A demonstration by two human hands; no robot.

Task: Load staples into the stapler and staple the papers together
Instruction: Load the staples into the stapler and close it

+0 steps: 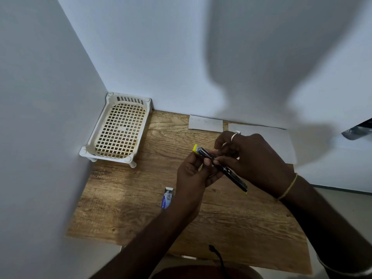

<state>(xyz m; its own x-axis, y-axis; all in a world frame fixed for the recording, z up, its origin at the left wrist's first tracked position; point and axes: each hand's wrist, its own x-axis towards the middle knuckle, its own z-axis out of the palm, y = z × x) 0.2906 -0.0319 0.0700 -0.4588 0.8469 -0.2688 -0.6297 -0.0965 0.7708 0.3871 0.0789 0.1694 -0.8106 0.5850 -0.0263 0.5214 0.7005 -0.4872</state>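
Here, a slim black stapler with yellow ends is held in the air above the middle of a wooden counter, lying on a slant from upper left to lower right. The left hand grips it from below near its upper yellow end, thumb pressed on top and fingers curled underneath. The right hand comes in from the right, its fingertips pinched together at the stapler's middle; whether they hold a strip of staples cannot be told. This hand wears a pale ring, and a thin yellow band circles its wrist.

Just left of the left wrist, a small blue and white staple box lies on the counter with its flap open. Beyond the hands, against the back wall, lie two white papers: a small sheet and, beside it to the right, a larger sheet partly hidden by the right hand. In the far left corner, touching both white walls, stands a cream plastic tray with a grid base and short legs.
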